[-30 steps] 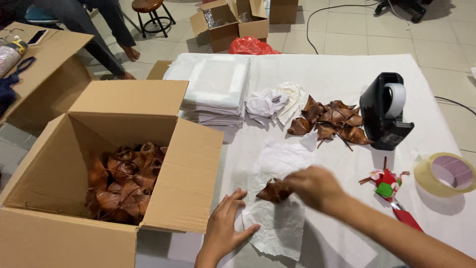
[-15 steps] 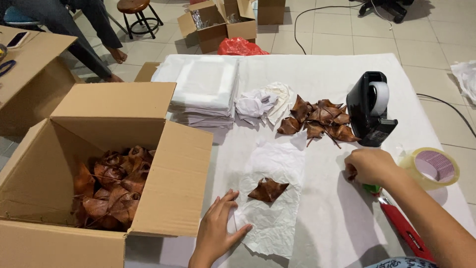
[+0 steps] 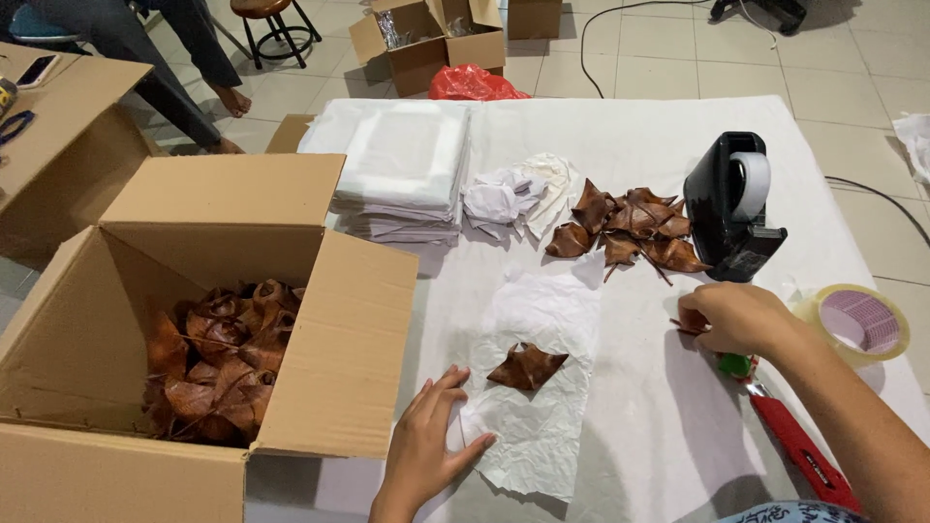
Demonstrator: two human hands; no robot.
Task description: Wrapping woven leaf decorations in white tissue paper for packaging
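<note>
The left hand (image 3: 426, 446) is lying flat and released, fingers spread, pressing down the lower left corner of a crumpled white tissue sheet (image 3: 538, 387) on the white-covered table (image 3: 620, 136); a brown, pointed, dried leaf-shaped piece (image 3: 526, 366) is sitting at the sheet's centre, at about one o'clock from that hand. The right hand (image 3: 738, 318) is curling at three o'clock over something small with a green tip, though what it is gripping I cannot tell. The tissue is looking light, soft and easy to tear, best taken by an edge; the brown piece is looking stiff and brittle, best pinched at its thicker middle. At nine o'clock an open brown cardboard box (image 3: 320, 320) is holding more such pieces; at twelve a stack of folded white sheets (image 3: 402, 165) and a loose brown pile (image 3: 630, 228); a black tape dispenser (image 3: 727, 208) at two, a clear tape roll (image 3: 857, 324) beside it
</note>
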